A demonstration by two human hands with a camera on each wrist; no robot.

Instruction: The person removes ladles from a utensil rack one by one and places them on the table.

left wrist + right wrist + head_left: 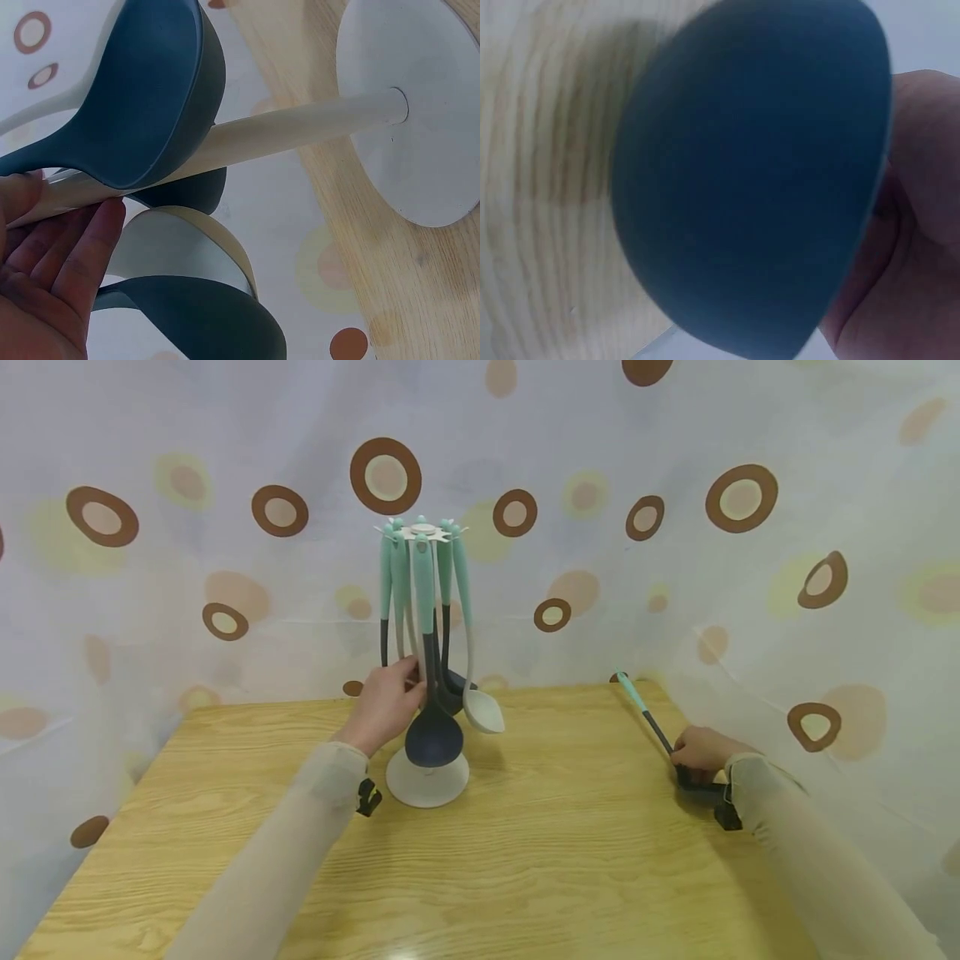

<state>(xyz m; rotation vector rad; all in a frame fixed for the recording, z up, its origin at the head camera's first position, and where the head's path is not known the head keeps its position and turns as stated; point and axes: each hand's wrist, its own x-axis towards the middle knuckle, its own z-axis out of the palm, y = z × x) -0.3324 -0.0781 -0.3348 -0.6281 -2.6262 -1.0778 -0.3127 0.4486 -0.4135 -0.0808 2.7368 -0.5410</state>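
A white rotating-style utensil stand (427, 787) carries several hanging ladles and spoons with mint-green handles. My left hand (384, 703) grips its pole (300, 135), thumb on one side and fingers on the other, just behind a dark blue ladle (433, 739). That ladle's bowl (154, 82) hangs beside the hand in the left wrist view. On the right of the table, my right hand (705, 753) holds another dark ladle (657, 731) close to its bowl (750, 180). This ladle's mint handle end points away toward the back edge; the fingertips are partly hidden.
A white spoon (483, 710) hangs at the stand's right side. The wooden table (555, 860) lies under everything. Behind and to the right, a patterned curtain (600, 610) borders the table's edges.
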